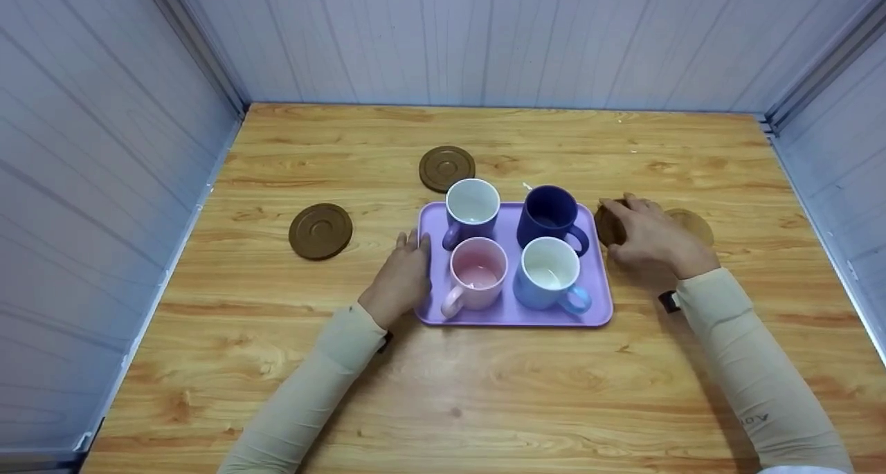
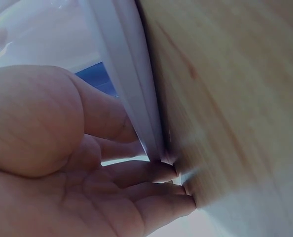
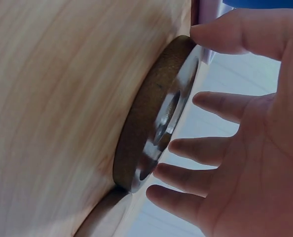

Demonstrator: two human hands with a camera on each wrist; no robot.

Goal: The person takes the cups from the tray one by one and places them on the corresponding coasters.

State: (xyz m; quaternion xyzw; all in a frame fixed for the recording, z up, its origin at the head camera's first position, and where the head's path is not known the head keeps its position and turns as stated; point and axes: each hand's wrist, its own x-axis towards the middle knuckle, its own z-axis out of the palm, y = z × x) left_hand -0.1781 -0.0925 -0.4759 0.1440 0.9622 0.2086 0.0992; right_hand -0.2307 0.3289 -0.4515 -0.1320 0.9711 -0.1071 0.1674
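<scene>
Left hand [image 1: 400,280], fingers extended and grasping nothing, rests against the left edge of the lilac tray [image 1: 602,301], presumably steadying its four mugs [image 1: 479,275], while the right hand [image 1: 654,235], unclenched, spreads over the brown coaster [image 1: 609,226] just beside the tray's right edge, apparently matching its round rim.

A booth [image 1: 848,114]; pale walls [image 1: 450,38] on three sides of a table [image 1: 450,418]

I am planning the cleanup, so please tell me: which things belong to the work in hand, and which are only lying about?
Likely in the job:
purple tray, touched by the left hand
pink mug
light-blue mug
navy mug
purple mug
brown coaster, beneath the right hand

Seemingly only lying about:
leftmost coaster
farthest coaster
pale coaster
</scene>
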